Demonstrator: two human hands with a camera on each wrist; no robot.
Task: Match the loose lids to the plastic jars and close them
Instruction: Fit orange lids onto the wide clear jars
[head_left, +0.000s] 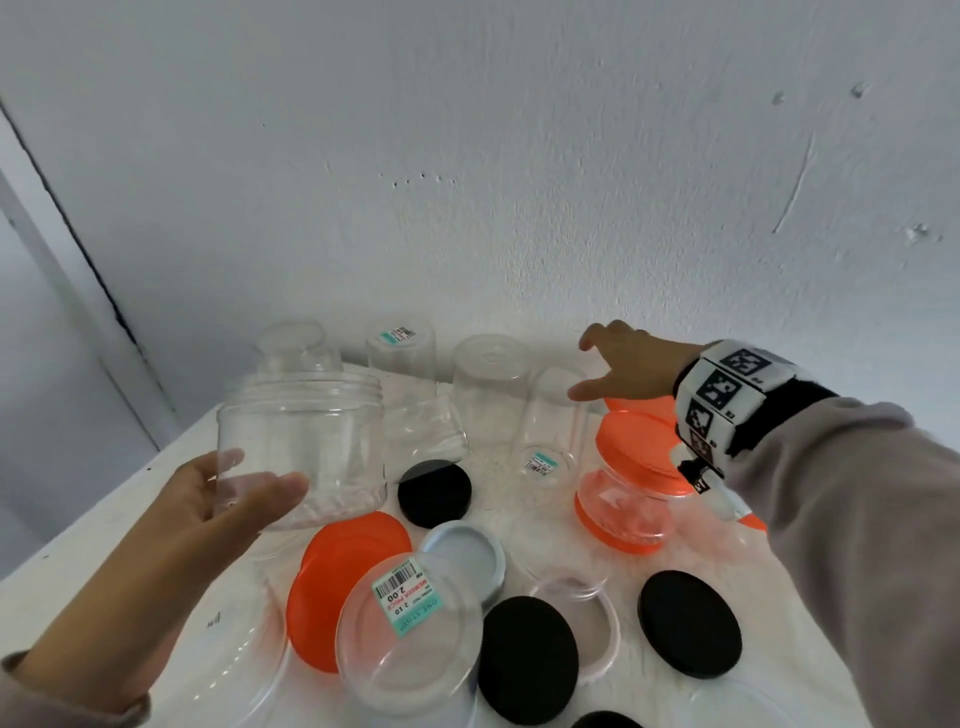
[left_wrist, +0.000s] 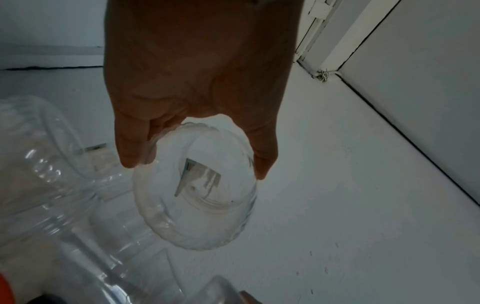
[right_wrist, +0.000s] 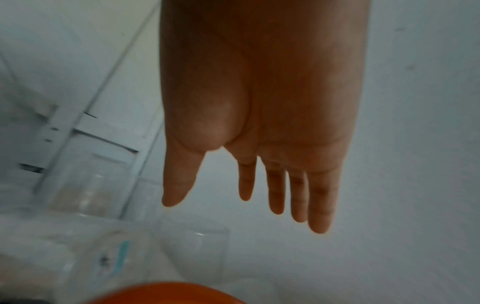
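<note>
My left hand (head_left: 244, 488) grips a clear wide-mouth jar (head_left: 301, 441) by its base and holds it upright, mouth up and lidless, above the table's left side. In the left wrist view the left hand (left_wrist: 194, 169) has fingers and thumb on either side of the jar's bottom (left_wrist: 197, 205). My right hand (head_left: 592, 369) reaches to the far right with fingers spread, holding nothing, just above an orange lid (head_left: 639, 405) at the back. In the right wrist view the right hand (right_wrist: 244, 216) is flat and empty. Loose lids lie in front: orange (head_left: 348, 577), black (head_left: 435, 491), grey (head_left: 465, 558), clear (head_left: 576, 623).
Several clear jars stand upside down along the wall (head_left: 491, 384); one lies on its side (head_left: 550, 426). An orange-capped jar (head_left: 628, 499) lies under my right wrist. A stickered clear jar (head_left: 410, 634) and two more black lids (head_left: 527, 660) (head_left: 688, 623) crowd the white table's (head_left: 104, 545) front.
</note>
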